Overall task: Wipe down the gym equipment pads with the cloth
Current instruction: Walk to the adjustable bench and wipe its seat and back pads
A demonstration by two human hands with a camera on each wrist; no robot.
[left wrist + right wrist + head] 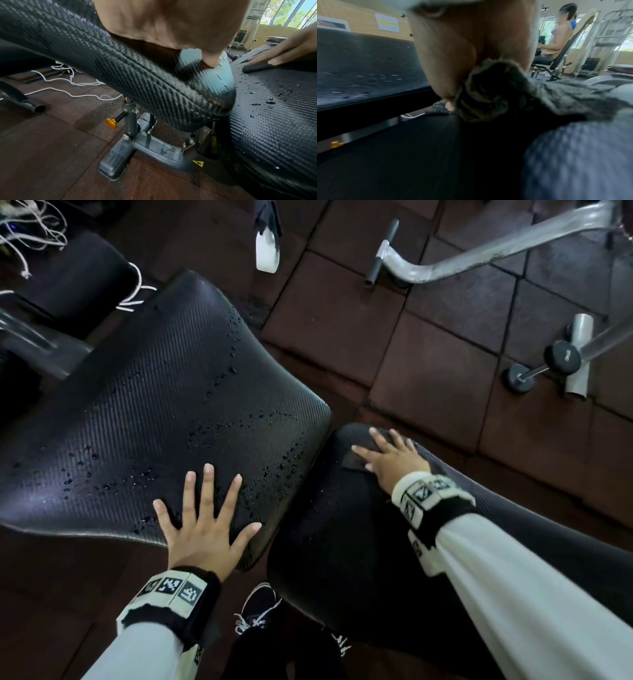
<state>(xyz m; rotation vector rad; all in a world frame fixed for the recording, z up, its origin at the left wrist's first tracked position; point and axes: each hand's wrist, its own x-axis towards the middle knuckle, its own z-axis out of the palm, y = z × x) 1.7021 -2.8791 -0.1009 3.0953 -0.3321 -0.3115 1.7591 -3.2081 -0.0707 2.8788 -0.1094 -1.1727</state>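
From overhead, the left hand lies flat with fingers spread on the droplet-covered seat pad, bracing it, while the right hand presses a dark cloth flat against the neighbouring back pad. Down at the left wrist, the thumb tip sits on the seat pad's wet rim; I reckon that palm could slide if leaned on. At the right wrist, the cloth is bunched under the heel of the hand, so it may smear rather than lift water. Motion blur hides those fingers, and the cloth's full extent stays unclear.
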